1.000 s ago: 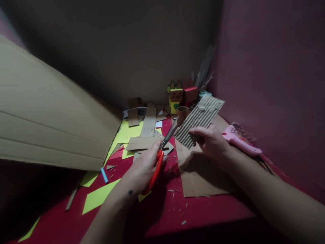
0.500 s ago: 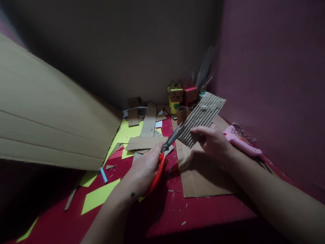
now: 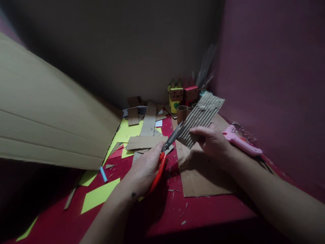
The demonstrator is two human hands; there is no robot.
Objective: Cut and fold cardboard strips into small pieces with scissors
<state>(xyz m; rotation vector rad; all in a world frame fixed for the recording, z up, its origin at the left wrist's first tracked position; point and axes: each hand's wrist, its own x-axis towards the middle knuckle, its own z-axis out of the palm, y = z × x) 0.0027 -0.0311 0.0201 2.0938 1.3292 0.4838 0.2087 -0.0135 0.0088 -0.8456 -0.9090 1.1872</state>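
Note:
Red-handled scissors [image 3: 159, 174] are in the grip of my left hand [image 3: 146, 169], their dark blades pointing up and to the right. The blade tips meet the left edge of a piece of corrugated cardboard [image 3: 203, 115], whose ridges are bare and partly torn. My right hand [image 3: 214, 140] holds that piece tilted in the air, thumb on the ridged face and the other fingers hidden behind it. Below lies a flat brown cardboard sheet [image 3: 203, 183] on the red tabletop [image 3: 157, 223].
A large cardboard panel [image 3: 56, 115] stands at left. Cardboard strips [image 3: 146, 143], yellow paper [image 3: 100, 196] and a blue stick [image 3: 103, 174] lie about. Behind are a yellow cardboard figure [image 3: 175, 100], a red one [image 3: 191, 95] and brown tubes [image 3: 181, 115]. A pink glue gun [image 3: 242, 141] lies right.
Almost nothing differs. The corrugated piece and my right hand have shifted very slightly to the left, while the scissors stay at its edge.

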